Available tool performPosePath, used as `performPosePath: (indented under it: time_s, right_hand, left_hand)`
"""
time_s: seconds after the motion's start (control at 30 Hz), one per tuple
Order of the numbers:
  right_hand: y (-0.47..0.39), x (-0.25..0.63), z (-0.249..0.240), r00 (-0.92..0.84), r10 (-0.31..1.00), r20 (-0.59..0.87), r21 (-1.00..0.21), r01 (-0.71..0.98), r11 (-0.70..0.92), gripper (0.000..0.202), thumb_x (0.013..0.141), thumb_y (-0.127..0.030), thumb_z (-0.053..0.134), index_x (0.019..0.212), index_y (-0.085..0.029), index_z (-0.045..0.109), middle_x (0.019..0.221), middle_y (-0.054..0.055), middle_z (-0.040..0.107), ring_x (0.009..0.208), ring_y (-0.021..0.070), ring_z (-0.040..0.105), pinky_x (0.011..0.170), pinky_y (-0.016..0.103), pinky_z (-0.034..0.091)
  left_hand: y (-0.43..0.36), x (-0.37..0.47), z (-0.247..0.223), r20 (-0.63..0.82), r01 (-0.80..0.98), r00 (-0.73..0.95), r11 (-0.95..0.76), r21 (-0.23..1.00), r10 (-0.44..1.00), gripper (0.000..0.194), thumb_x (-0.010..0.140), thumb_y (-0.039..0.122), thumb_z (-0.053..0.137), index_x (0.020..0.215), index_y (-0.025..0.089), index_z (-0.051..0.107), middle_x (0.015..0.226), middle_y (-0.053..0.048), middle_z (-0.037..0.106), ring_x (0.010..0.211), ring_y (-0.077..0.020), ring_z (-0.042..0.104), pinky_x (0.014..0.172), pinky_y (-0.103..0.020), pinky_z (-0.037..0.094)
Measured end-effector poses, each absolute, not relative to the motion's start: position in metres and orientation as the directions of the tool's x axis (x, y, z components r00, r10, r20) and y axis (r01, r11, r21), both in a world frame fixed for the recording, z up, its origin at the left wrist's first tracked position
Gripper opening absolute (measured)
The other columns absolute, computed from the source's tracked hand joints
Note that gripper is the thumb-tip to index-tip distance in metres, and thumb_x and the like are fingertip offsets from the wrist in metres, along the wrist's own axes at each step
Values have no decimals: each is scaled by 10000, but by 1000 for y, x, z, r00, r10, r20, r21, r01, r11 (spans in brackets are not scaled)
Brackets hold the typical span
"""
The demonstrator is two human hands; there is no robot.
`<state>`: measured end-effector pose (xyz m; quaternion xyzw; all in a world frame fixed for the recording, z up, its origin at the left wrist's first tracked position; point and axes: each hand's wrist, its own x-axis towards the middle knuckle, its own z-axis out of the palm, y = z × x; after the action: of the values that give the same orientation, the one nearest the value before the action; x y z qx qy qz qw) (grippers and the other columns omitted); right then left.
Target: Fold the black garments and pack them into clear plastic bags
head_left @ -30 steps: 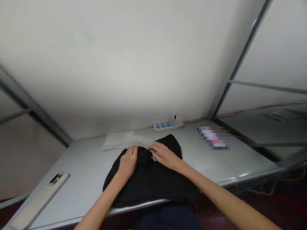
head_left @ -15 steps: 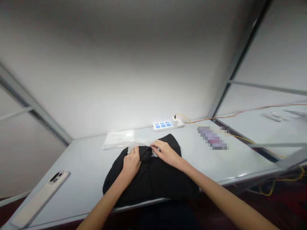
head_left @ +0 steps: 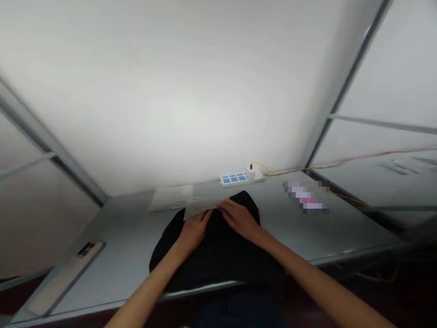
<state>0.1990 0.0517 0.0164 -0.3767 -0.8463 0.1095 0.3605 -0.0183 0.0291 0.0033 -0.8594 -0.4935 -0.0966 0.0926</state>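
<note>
A bundle of black cloth [head_left: 218,255], perhaps a garment, lies at the front edge of the table, its dark folds hard to tell apart. At its far side is a thin whitish plastic sheet [head_left: 201,204] with a small oval mark, reaching between my hands. My left hand [head_left: 194,230] pinches the sheet's near edge, its fingers pointing toward my other hand. My right hand [head_left: 239,218] is closed at the sheet's right end, over the black cloth. The fingertips of both hands nearly meet, and what lies under them is hidden.
Behind the sheet lies a flat clear packet [head_left: 167,198]. A white power strip [head_left: 235,180] with a plugged-in adapter sits by the wall. A pale phone-shaped object [head_left: 66,280] lies at left, a blurred-out purple item [head_left: 305,198] at right. Metal posts [head_left: 348,86] frame the table.
Both hands have come closer together. The whitish sheet now covers the bunched black cloth that showed between them. The picture's brightness has shifted, with the table darker.
</note>
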Motion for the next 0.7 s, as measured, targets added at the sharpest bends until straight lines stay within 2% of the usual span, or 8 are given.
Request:
performPosePath:
  time_s: [0.07,0.13,0.23,0.37,0.47,0.53,0.7]
  right_hand:
    - [50,199,16,-454,716,531,-459,556,693,257,1023,-190,455,1154,-209,675,1060,90,685,964,212,670,887,350,545]
    - [49,197,16,-440,718,539,-471,550,690,252,1021,-187,460,1154,-202,673,1055,90,683,956,210,671,888,350,545]
    - [49,193,20,-432,704,563,-480,522,705,244,1019,-188,472,1160,-195,670,1073,96,682,970,211,668,896,347,542]
    - [50,191,24,-426,698,575,-478,518,710,250,1016,-186,471,1161,-211,673,1078,87,685,956,204,664,886,340,541]
    - [53,196,21,-413,722,555,-476,555,683,246,1010,-180,472,1139,-206,681,1061,85,690,942,204,663,879,344,538]
    - [56,199,17,-412,737,536,-485,564,669,233,1003,-178,486,1125,-204,682,1068,84,693,962,207,663,893,348,531]
    - [59,200,14,-410,768,492,-500,589,635,272,943,-101,505,1138,-212,659,1083,66,676,951,189,648,873,304,501]
  left_hand:
    - [30,-12,1,280,942,334,-331,-58,900,611,878,2,474,1475,132,453,1212,-174,697,1020,-260,735,847,-341,608]
    - [30,-3,-2,292,981,194,-186,-56,937,542,908,25,450,1449,60,457,1100,-202,703,878,-272,752,725,-343,621]
    - [31,12,-1,292,996,77,-64,-56,953,494,938,40,411,1429,31,462,1048,-215,693,826,-265,746,692,-339,615]
    - [33,16,8,258,996,87,-78,-45,962,436,940,49,426,1357,80,550,1049,-201,703,863,-267,743,750,-350,603]
    - [33,8,17,238,982,185,-186,-17,953,441,895,86,555,1324,179,591,1189,-162,693,1025,-278,715,862,-354,576]
    - [31,3,20,232,975,213,-221,10,949,451,849,116,635,1289,213,606,1186,-127,703,1033,-268,711,871,-332,566]
    - [30,7,15,274,985,122,-150,86,954,311,872,140,605,1181,107,619,973,-148,732,861,-301,748,761,-346,576]
